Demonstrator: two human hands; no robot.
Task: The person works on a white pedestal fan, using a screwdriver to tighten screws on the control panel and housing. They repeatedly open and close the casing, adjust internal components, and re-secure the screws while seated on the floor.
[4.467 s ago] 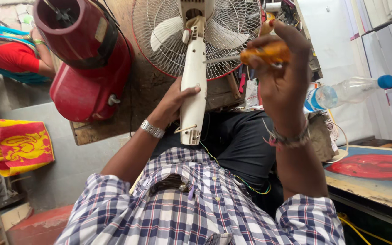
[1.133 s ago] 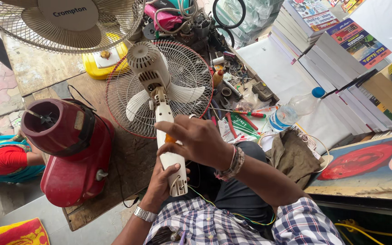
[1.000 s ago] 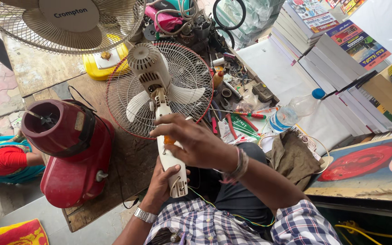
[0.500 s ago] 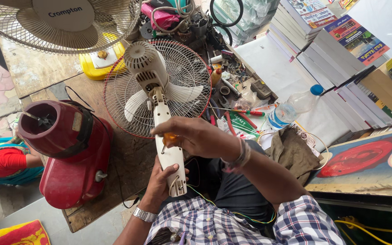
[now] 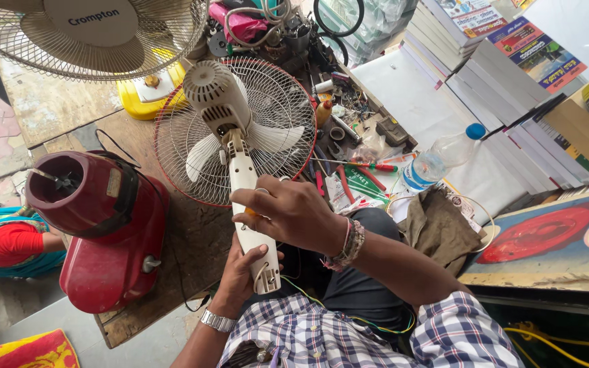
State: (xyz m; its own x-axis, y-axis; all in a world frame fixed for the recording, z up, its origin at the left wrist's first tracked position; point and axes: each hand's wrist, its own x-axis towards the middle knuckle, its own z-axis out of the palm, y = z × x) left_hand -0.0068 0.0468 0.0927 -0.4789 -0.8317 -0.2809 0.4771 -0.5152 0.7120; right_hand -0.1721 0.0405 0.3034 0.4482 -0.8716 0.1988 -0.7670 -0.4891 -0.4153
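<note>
Here the left hand [image 5: 245,269] cups the lower end of a white fan stem [image 5: 248,217] from beneath, fingers wrapped around it, while the right hand [image 5: 293,212] lies across the stem from above, fingers closed on a small orange-handled tool [image 5: 249,212] that is mostly hidden, probably a screwdriver. The stem belongs to a small white table fan [image 5: 230,116] whose wire cage rests on the wooden counter [image 5: 192,238], near its front edge and over the person's lap. A red appliance housing [image 5: 100,228] stands just beside the cage at the counter's left edge; a plastic water bottle [image 5: 438,155] lies well apart to the right among loose tools. The stem is held only at its end, so a hard push could make the tool skid off towards the left palm. A trailing green-yellow wire [image 5: 349,317] could snag.
</note>
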